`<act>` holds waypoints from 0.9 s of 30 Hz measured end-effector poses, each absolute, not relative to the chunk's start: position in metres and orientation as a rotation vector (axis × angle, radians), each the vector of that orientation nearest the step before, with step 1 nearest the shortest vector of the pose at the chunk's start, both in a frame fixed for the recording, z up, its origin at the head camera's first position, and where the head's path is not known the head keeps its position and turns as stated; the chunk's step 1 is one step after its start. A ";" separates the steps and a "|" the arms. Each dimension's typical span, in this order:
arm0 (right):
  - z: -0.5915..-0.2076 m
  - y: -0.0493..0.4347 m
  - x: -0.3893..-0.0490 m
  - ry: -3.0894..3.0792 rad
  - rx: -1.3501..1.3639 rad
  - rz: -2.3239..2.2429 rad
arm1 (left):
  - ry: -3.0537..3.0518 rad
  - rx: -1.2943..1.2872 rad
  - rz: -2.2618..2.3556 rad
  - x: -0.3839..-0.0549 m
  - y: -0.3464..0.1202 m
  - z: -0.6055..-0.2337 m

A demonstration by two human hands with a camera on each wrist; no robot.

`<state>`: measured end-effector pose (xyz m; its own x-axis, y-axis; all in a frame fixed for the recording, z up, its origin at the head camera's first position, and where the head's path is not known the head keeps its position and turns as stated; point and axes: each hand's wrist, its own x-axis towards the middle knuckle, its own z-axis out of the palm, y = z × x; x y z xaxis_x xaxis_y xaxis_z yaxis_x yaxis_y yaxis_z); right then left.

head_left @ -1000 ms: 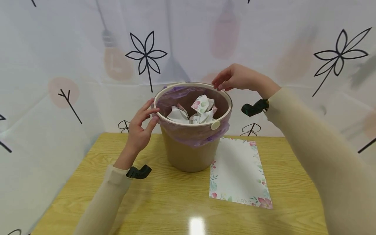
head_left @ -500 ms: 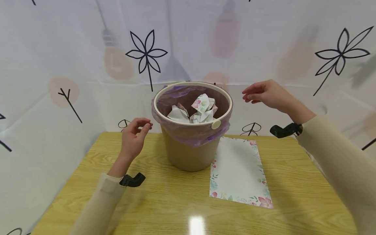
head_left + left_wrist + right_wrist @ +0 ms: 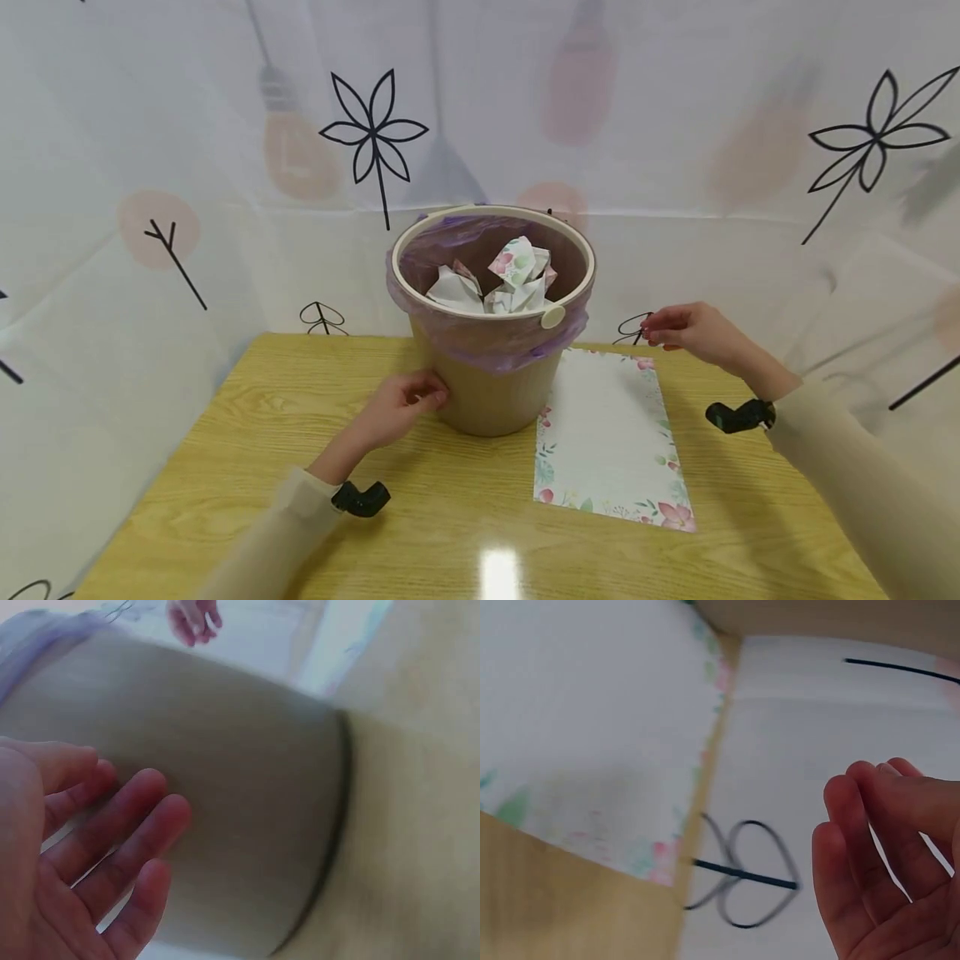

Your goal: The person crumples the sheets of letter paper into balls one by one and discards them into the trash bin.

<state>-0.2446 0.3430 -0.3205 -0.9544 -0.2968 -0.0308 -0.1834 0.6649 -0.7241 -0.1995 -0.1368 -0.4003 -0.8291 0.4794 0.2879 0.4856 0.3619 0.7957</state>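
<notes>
A beige trash bin stands on the table, lined with a thin purple plastic bag folded over its pale rim. Inside lie crumpled floral papers. My left hand is at the bin's lower left side, fingers loosely bent and holding nothing; in the left wrist view its fingertips are close to the bin wall, and contact cannot be told. To the bin's right my right hand hovers above the far right of the table, relaxed, with nothing in it. Below and left of it lies a flat sheet of flower-bordered paper.
The wooden table meets a white curtain printed with plants and bulbs right behind the bin. The paper's left edge lies close to the bin's base. A dark wrist device sits on each wrist.
My left hand has let go of the bin's rim and moved down to its lower side. My right hand has left the rim's far side, going right and then down.
</notes>
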 end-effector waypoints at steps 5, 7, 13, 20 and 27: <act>-0.366 0.347 -0.235 2.741 -0.415 -1.122 | -2.655 -1.026 -1.473 -0.190 -0.119 -0.420; -0.383 0.347 -0.231 2.783 -0.429 -1.070 | -2.703 -1.063 -1.444 -0.185 -0.112 -0.426; -0.423 0.346 -0.224 2.876 -0.435 -0.933 | -2.785 -1.230 -1.453 -0.176 -0.086 -0.437; -0.448 0.339 -0.223 2.881 -0.537 -0.735 | -2.825 -1.558 -1.211 -0.172 -0.058 -0.438; -0.448 0.333 -0.215 2.856 -0.489 -0.685 | -2.848 -1.701 -0.870 -0.170 -0.044 -0.444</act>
